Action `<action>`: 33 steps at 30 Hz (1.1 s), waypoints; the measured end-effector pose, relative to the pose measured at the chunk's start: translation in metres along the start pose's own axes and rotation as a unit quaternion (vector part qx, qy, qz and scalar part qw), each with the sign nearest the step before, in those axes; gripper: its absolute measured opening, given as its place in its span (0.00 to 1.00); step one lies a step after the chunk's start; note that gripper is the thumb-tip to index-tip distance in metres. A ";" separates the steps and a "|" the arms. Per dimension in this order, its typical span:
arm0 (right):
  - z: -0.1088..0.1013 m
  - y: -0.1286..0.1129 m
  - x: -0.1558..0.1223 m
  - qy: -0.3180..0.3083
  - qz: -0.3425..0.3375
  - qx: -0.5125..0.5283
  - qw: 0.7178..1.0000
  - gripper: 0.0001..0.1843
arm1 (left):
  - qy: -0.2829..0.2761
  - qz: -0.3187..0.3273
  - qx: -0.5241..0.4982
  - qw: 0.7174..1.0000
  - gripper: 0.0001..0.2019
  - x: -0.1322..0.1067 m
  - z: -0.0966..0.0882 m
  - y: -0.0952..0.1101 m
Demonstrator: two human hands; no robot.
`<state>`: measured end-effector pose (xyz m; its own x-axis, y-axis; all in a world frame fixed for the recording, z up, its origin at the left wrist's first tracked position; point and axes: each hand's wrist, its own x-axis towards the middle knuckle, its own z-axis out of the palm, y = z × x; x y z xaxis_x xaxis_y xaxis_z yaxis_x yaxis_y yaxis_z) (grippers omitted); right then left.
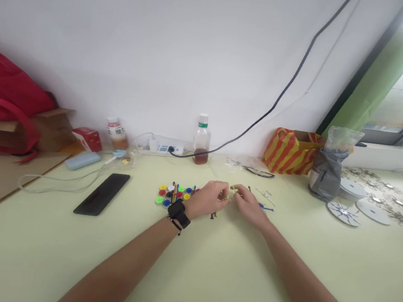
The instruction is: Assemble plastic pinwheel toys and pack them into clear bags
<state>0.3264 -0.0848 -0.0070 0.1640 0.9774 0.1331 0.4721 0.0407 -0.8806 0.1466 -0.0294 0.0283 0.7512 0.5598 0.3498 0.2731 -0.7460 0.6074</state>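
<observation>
My left hand (209, 201), with a black watch (179, 212) on its wrist, is closed with fingertips pinched over the table. A bit of bright green shows at those fingertips, too small to make out. Facing it, my right hand (249, 206) pinches a thin bright green plastic piece (233, 188); its exact kind cannot be told. Several small round coloured pieces (162, 192) in yellow, green, red, blue, white and black lie left of my left hand, partly hidden by it. Thin coloured sticks lie among them. Blue and white thin pieces (266, 207) rest beyond my right hand.
A black phone (102, 194) and a white cable (50, 189) lie at left. Along the wall stand a bottle (201, 141), a power strip (165, 147), glasses (259, 173) and a striped bag (289, 152). Discs (344, 213) and a grey bag (326, 169) are at right.
</observation>
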 end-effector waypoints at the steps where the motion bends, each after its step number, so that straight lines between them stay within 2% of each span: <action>1: -0.001 0.002 0.000 0.013 -0.027 -0.071 0.997 0.14 | -0.007 0.004 0.019 1.000 0.00 -0.001 0.003 0.000; 4: -0.009 0.008 0.000 0.040 -0.065 -0.239 0.968 0.14 | -0.031 0.013 0.112 0.993 0.03 -0.001 0.010 -0.001; 7: -0.025 0.012 0.001 0.103 -0.046 -0.349 0.930 0.08 | -0.040 0.013 0.182 0.982 0.03 -0.001 0.011 -0.004; 10: -0.041 0.017 0.003 0.127 0.004 -0.411 0.903 0.05 | -0.032 0.015 0.190 0.981 0.05 -0.001 0.005 -0.007; 13: -0.049 0.020 0.004 0.097 0.033 -0.417 0.903 0.06 | -0.017 0.013 0.179 0.984 0.06 -0.001 -0.003 -0.009; 17: -0.048 0.012 0.005 0.125 -0.002 -0.337 0.933 0.06 | 0.019 0.007 0.152 0.988 0.14 0.001 -0.012 -0.002; 20: -0.042 -0.003 0.004 0.127 -0.060 -0.176 0.974 0.07 | 0.055 0.019 0.084 0.995 0.17 0.003 -0.015 0.010; 22: -0.036 -0.014 0.001 0.075 -0.092 -0.025 0.993 0.11 | 0.069 0.026 0.031 0.997 0.18 0.005 -0.014 0.017; 25: -0.029 -0.030 -0.005 -0.019 -0.088 0.131 0.987 0.13 | 0.063 0.045 -0.026 0.997 0.15 0.006 -0.012 0.025; 30: -0.026 -0.040 -0.011 -0.089 -0.055 0.172 0.979 0.07 | 0.046 0.070 -0.031 0.996 0.07 0.007 -0.012 0.023; 33: -0.028 -0.033 -0.007 -0.060 -0.053 0.137 0.987 0.04 | 0.036 0.064 -0.014 0.997 0.04 0.006 -0.011 0.019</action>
<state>0.3336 -0.0992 0.0336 0.0135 0.9814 0.1913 0.2258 0.1834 -0.9567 0.1501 -0.0362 0.0497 0.7339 0.4856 0.4749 0.1604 -0.8033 0.5735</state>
